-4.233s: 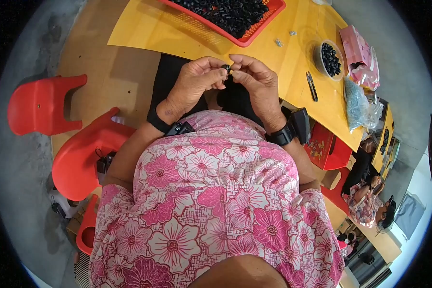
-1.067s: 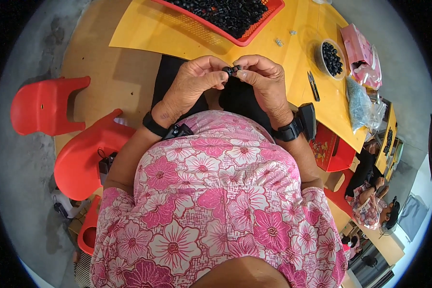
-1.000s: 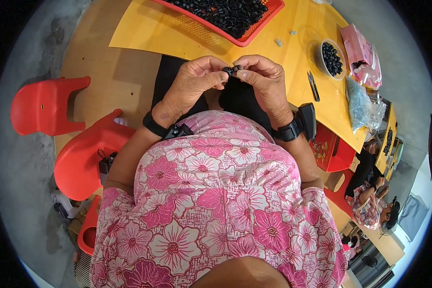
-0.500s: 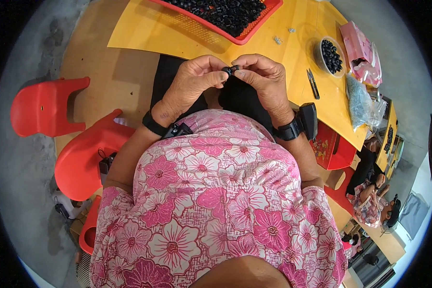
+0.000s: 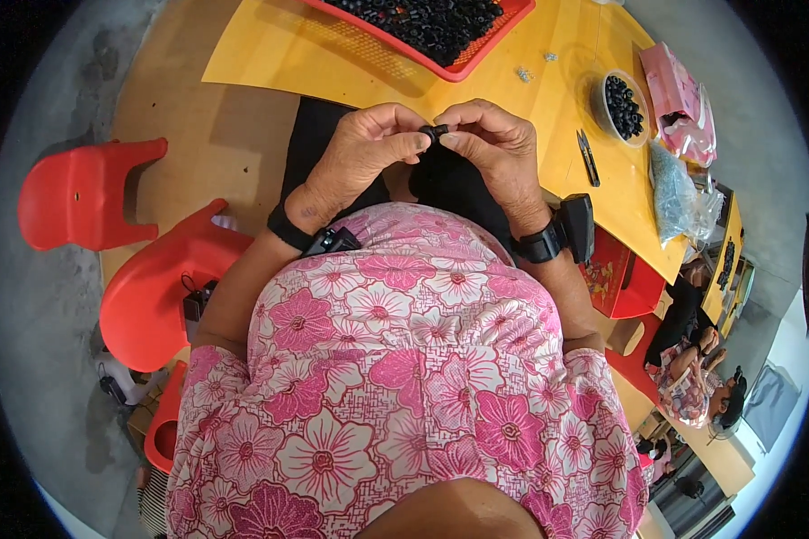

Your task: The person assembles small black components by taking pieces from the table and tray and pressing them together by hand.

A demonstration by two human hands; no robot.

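Observation:
Between my fingertips, just past the table's near edge and above my lap, is a small black part (image 5: 434,132), too small to tell its exact kind. My left hand (image 5: 375,144) pinches its left side between thumb and forefinger. From the other side my right hand (image 5: 493,139) grips it the same way, so the two thumbs nearly meet. Ahead on the yellow table (image 5: 270,45) stands a red perforated basket (image 5: 458,70) heaped with small black parts. To the right, a clear round tub (image 5: 640,135) holds more black ring-like pieces.
Black-handled thread snips (image 5: 587,158) lie right of my right hand. Tiny silvery bits (image 5: 524,74) rest near the basket. Along the right edge are a pink bag (image 5: 670,81) and a clear plastic bag (image 5: 679,193). Red chairs (image 5: 157,287) stand left; another person (image 5: 692,377) sits far right.
Both hands hold nearly the same place, still pinching the black part. Its two portions look slightly closer together and more level. The view has shifted a little.

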